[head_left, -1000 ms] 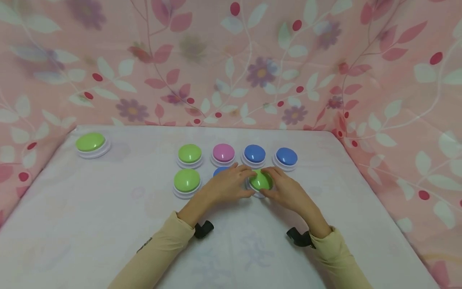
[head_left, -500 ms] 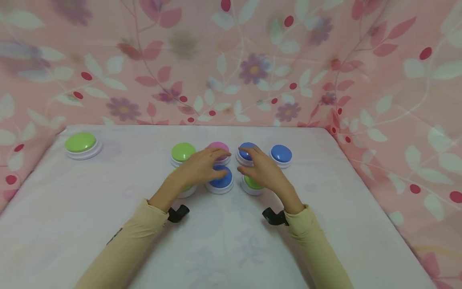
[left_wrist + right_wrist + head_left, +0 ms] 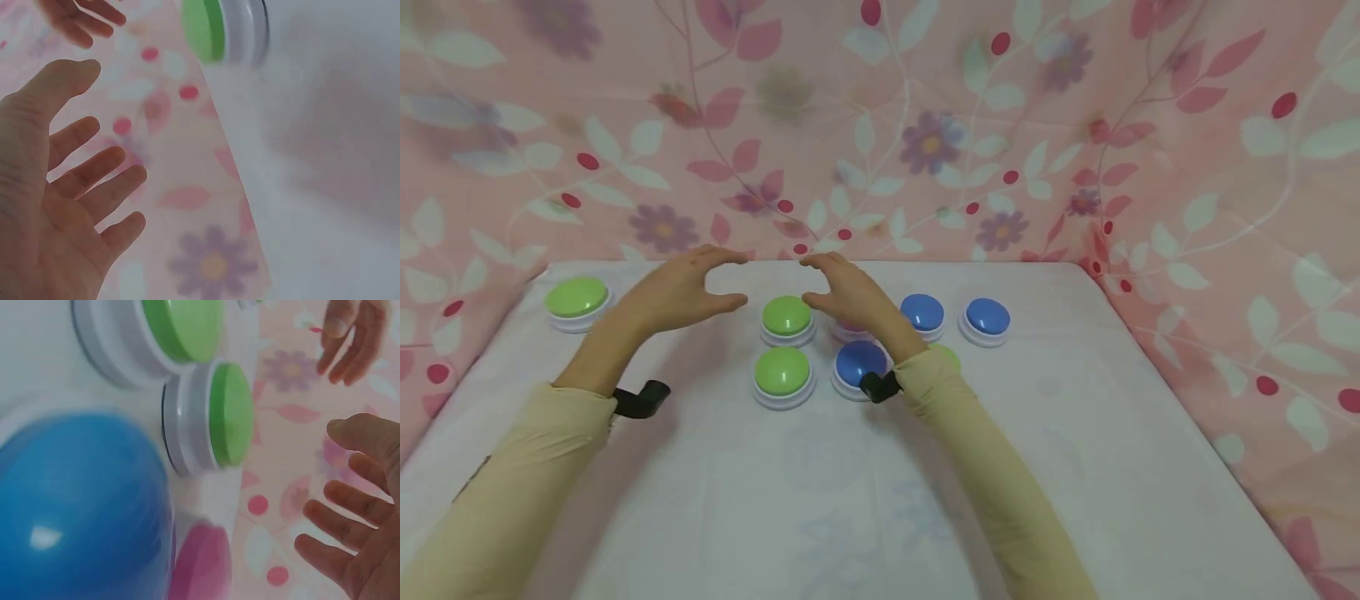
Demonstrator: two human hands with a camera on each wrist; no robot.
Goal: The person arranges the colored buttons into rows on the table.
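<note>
My left hand (image 3: 681,289) hovers over the back left of the table, fingers apart and holding nothing. Facing it, my right hand (image 3: 850,293) is raised above the back row, its fingers relaxed and without anything in them. Below and between them sits a green push button (image 3: 787,316) on a white base. The right hand and wrist partly cover a pink button (image 3: 852,330). Under the right wrist is a blue button (image 3: 861,363), while the right sleeve hides most of another green button (image 3: 946,358). A front green button (image 3: 782,372) stands in full view.
At the far left a lone green button (image 3: 577,297) lies near the left forearm. Two blue buttons, one nearer the middle (image 3: 922,312) and one further right (image 3: 988,317), stand in the back row. Floral pink cloth (image 3: 820,125) walls the white table (image 3: 775,500).
Both hands have left the green button at the front right and swept left and upward, the left one furthest. The gap between them has widened. The buttons keep their layout.
</note>
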